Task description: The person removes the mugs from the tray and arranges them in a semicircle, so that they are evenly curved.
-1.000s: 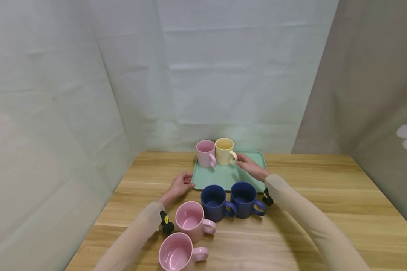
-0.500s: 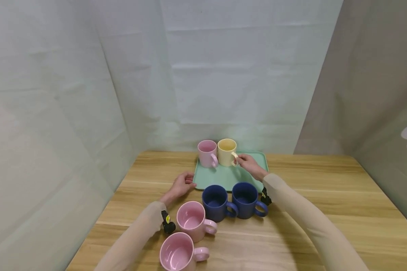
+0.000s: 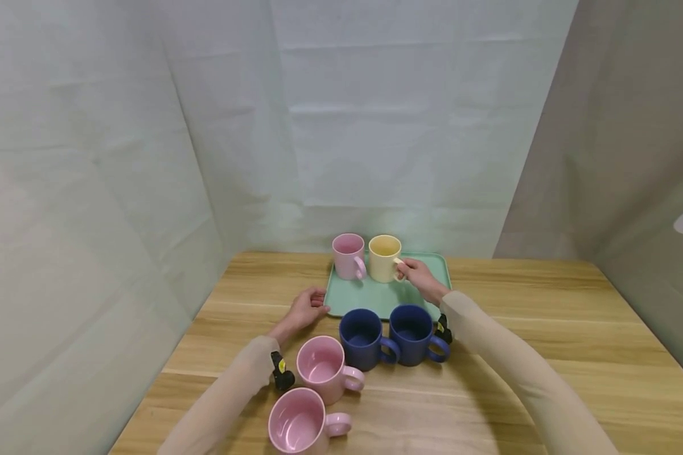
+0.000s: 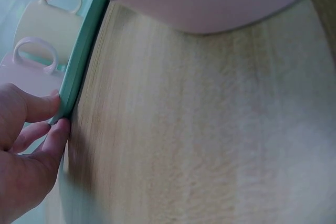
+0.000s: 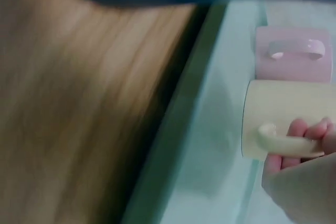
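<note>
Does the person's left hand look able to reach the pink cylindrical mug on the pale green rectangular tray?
Probably yes: nothing visible stands between the left hand and the pink mug farther back. But that hand pinches the tray, so it would likely have to let go first.

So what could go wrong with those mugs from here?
The yellow mug, gripped by its handle in the right hand, might knock the pink mug close beside it on the green tray. The right forearm, close to a blue mug, could bump it. The left hand, at the tray's edge, might shift it.
</note>
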A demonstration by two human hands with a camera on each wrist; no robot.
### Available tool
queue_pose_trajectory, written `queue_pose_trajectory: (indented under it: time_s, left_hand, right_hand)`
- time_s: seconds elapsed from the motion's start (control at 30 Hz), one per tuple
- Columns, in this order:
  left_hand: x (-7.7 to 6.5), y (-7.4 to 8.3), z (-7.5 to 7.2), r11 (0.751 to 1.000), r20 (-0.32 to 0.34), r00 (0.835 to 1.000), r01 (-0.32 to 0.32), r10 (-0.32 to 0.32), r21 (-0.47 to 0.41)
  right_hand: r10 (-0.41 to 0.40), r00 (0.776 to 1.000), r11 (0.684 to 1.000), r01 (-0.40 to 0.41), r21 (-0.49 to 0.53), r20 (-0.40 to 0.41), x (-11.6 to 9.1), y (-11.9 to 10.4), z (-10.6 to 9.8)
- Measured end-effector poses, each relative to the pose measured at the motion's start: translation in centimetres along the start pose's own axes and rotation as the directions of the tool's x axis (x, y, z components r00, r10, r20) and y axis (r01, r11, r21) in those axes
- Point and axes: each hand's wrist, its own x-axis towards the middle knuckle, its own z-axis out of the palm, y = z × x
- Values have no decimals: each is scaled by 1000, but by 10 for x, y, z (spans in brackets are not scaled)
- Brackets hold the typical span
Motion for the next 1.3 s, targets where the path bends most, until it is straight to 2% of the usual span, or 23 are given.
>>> queue_pose_trajectory:
  time_s: [0.2, 0.4, 0.8, 1.07, 1.17, 1.2, 1.3]
  left_hand:
    - [1, 1, 3, 1000, -1, 1000, -7, 7, 4]
    - [4, 2, 3, 1000, -1, 1000, -9, 9, 14]
    - [6, -1, 3, 1000, -10, 1000, -14, 14, 5]
    - [11, -2, 2, 1000, 5, 1000, -6, 6, -13]
    - [16, -6, -2, 998, 22, 999, -46, 47, -34]
    - [19, -14, -2, 994, 29, 994, -100, 101, -53]
    - [22, -19, -3, 989, 36, 989, -138, 140, -51]
  right_hand:
    - [41, 997, 998, -38, 46, -66, -5, 1, -5]
    - [20, 994, 1000, -19, 6, -111, -11, 2, -16]
    - [26, 998, 997, -21, 76, -59, -34, -1, -40]
    - [-32, 997, 989, 42, 142, -68, -53, -6, -47]
    - [-57, 995, 984, 69, 165, -80, -60, -5, -48]
    - [-61, 994, 982, 75, 173, -88, -63, -5, -48]
    - [-70, 993, 980, 87, 180, -97, -71, -5, -49]
